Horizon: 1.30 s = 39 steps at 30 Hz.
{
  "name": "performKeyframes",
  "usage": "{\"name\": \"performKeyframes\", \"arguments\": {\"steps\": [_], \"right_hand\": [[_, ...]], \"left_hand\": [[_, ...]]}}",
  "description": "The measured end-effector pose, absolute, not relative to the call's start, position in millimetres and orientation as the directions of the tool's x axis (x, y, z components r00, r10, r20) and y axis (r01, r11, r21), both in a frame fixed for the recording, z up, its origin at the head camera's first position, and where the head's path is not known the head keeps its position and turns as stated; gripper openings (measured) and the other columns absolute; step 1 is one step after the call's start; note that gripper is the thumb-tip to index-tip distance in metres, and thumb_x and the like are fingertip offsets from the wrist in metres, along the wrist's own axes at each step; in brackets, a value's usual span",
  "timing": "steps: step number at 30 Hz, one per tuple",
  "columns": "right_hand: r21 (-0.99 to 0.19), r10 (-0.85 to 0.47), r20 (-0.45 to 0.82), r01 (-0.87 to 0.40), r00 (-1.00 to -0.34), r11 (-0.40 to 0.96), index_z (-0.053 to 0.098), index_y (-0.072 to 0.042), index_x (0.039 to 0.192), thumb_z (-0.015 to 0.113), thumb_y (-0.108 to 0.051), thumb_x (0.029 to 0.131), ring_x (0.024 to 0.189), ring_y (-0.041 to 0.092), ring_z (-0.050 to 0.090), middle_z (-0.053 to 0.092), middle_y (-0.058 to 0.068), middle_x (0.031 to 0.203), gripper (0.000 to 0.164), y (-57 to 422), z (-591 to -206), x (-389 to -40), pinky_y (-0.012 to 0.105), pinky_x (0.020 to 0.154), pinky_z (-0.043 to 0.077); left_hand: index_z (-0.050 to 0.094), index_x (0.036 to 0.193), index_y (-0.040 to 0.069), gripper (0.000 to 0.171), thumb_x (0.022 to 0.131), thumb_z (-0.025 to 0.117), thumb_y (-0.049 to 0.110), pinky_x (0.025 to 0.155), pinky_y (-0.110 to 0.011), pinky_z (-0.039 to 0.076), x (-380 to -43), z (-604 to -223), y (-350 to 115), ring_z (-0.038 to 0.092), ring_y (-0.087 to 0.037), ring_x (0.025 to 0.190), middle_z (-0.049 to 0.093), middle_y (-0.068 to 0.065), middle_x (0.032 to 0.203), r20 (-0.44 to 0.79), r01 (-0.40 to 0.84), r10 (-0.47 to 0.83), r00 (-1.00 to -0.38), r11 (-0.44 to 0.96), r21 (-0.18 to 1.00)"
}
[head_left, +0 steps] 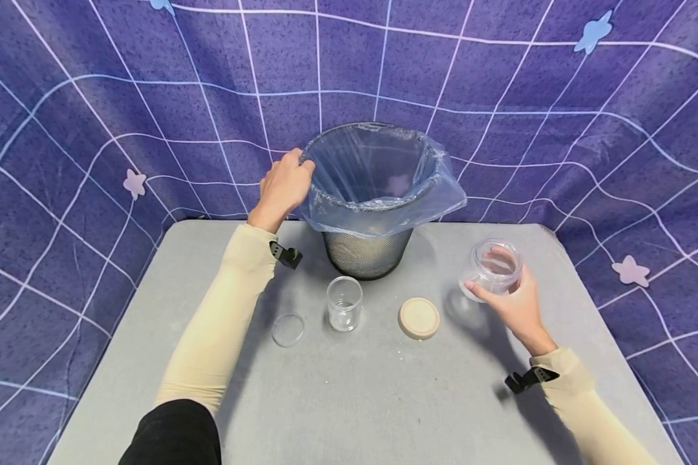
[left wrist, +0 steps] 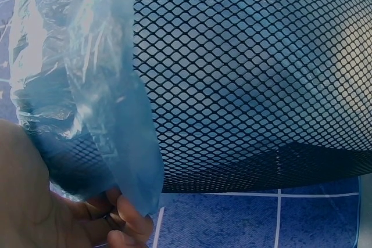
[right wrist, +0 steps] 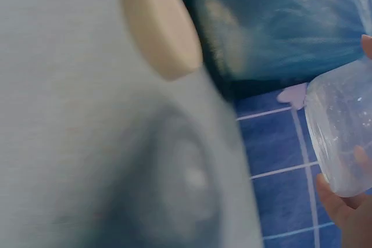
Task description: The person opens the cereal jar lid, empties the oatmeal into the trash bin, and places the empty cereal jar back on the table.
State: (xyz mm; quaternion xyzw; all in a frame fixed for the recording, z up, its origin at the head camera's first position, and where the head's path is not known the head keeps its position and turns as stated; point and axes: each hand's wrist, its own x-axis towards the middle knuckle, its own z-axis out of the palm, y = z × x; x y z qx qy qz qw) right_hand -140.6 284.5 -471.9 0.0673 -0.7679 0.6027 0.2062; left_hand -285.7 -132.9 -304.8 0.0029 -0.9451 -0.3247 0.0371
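Observation:
My left hand [head_left: 286, 184] grips the left rim of a black mesh waste bin [head_left: 368, 248]. A thin blue bin bag [head_left: 372, 223] lines it, folded over the rim, and in the left wrist view my fingers [left wrist: 132, 218] hold the edge of that bag. At the right, my right hand [head_left: 519, 313] holds a clear jar [head_left: 481, 274] above the table, thumb on the near side. No lid is on the jar, and the right wrist view shows its clear wall [right wrist: 337, 126]. Nearest to that hand lies a round beige lid [head_left: 419, 318], flat on the table.
A small clear cup [head_left: 344, 310] stands upright in front of the bin. Left of it lies a thin clear disc [head_left: 287, 330], perhaps a lid. The grey table [head_left: 360, 400] ends at a purple cloth [head_left: 209, 123] with grid lines and stars.

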Motion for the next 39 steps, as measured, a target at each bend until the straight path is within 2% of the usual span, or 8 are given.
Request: {"name": "performKeyframes", "arguments": {"steps": [6,14,18,24,29,34,39], "right_hand": [[-0.922,0.133,0.33,-0.289,-0.934,0.26,0.054,0.003,0.145,0.089,0.011,0.077,0.122,0.023,0.068,0.067,0.015,0.134,0.078,284,-496,-131,0.018,0.1,0.05],[-0.94,0.133,0.265,-0.226,-0.955,0.254,0.051,0.003,0.145,0.091,0.009,0.076,0.121,0.014,0.067,0.064,0.025,0.136,0.081,282,-518,-126,0.016,0.101,0.049],[-0.937,0.137,0.26,-0.216,-0.956,0.274,0.051,0.003,0.144,0.092,0.007,0.075,0.119,0.011,0.066,0.065,0.026,0.135,0.081,283,-526,-123,0.016,0.103,0.048],[-0.93,0.137,0.243,-0.191,-0.96,0.314,0.051,0.0,0.146,0.095,0.002,0.075,0.119,0.013,0.066,0.066,0.023,0.135,0.084,283,-533,-119,0.016,0.104,0.047],[-0.919,0.135,0.23,-0.17,-0.964,0.355,0.051,-0.002,0.148,0.096,-0.001,0.074,0.121,0.01,0.064,0.066,0.023,0.137,0.088,284,-537,-117,0.013,0.105,0.043],[-0.928,0.124,0.203,-0.151,-0.971,0.341,0.05,-0.003,0.148,0.097,-0.002,0.074,0.124,0.008,0.062,0.064,0.021,0.138,0.088,286,-541,-118,0.013,0.107,0.041],[-0.934,0.12,0.195,-0.147,-0.973,0.326,0.048,-0.003,0.149,0.097,-0.002,0.074,0.125,0.008,0.058,0.063,0.02,0.139,0.09,286,-542,-118,0.013,0.108,0.038]], "left_hand": [[0.06,0.126,0.011,0.037,0.109,0.037,0.036,0.11,-0.065,0.038,-285,-305,-134,0.057,-0.044,0.137,0.065,-0.018,0.136,0.075,0.021,-0.031,-0.997,0.79,0.613],[0.061,0.128,0.012,0.039,0.108,0.038,0.035,0.109,-0.065,0.039,-287,-306,-135,0.057,-0.045,0.136,0.065,-0.018,0.138,0.084,0.026,-0.033,-0.996,0.785,0.619],[0.06,0.13,0.012,0.04,0.109,0.037,0.036,0.11,-0.065,0.038,-287,-307,-135,0.056,-0.045,0.138,0.064,-0.018,0.141,0.077,0.023,-0.031,-0.997,0.786,0.618],[0.06,0.134,0.012,0.041,0.109,0.038,0.036,0.111,-0.065,0.038,-287,-308,-134,0.056,-0.046,0.138,0.063,-0.018,0.144,0.08,0.025,-0.031,-0.996,0.788,0.615],[0.06,0.132,0.012,0.04,0.109,0.037,0.035,0.11,-0.065,0.038,-287,-307,-134,0.057,-0.045,0.137,0.064,-0.018,0.14,0.08,0.027,-0.029,-0.996,0.785,0.619],[0.06,0.129,0.012,0.039,0.108,0.038,0.036,0.108,-0.065,0.039,-286,-307,-133,0.059,-0.045,0.134,0.065,-0.017,0.136,0.082,0.025,-0.036,-0.996,0.77,0.638],[0.059,0.125,0.012,0.042,0.11,0.038,0.046,0.102,-0.063,0.041,-285,-312,-133,0.061,-0.044,0.125,0.065,-0.016,0.127,0.096,0.025,-0.051,-0.994,0.751,0.66]]}}
